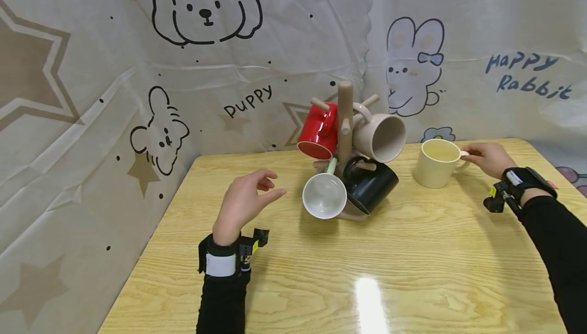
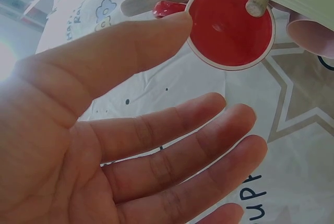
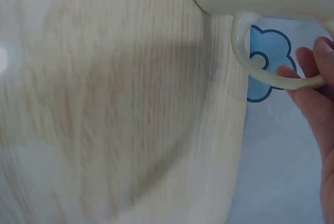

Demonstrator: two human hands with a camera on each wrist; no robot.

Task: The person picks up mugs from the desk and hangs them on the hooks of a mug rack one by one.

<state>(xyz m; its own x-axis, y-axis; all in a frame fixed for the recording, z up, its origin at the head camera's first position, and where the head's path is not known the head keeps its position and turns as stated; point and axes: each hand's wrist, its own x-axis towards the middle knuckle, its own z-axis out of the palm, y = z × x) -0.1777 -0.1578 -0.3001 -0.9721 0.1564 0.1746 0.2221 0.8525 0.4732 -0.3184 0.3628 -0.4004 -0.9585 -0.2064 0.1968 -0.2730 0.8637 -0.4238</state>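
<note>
My right hand (image 1: 491,159) pinches the handle of a pale yellow mug (image 1: 436,165) at the right of the table; the right wrist view shows fingertips and thumb on that handle (image 3: 271,79). My left hand (image 1: 245,199) is held in the air left of a wooden mug tree (image 1: 345,120), fingers loosely bent and nothing in them. On the tree hang a red mug (image 1: 317,132), a beige mug (image 1: 382,135), a white mug with a green handle (image 1: 324,196) and a black mug (image 1: 373,186). In the left wrist view the thumb overlaps the red mug's rim (image 2: 232,31).
The wooden table (image 1: 293,273) meets a cloth backdrop (image 1: 293,28) with cartoon drawings behind and on the left. Bare pegs (image 1: 345,127) stick out from the tree's post. A light reflection shows on the tabletop near the front.
</note>
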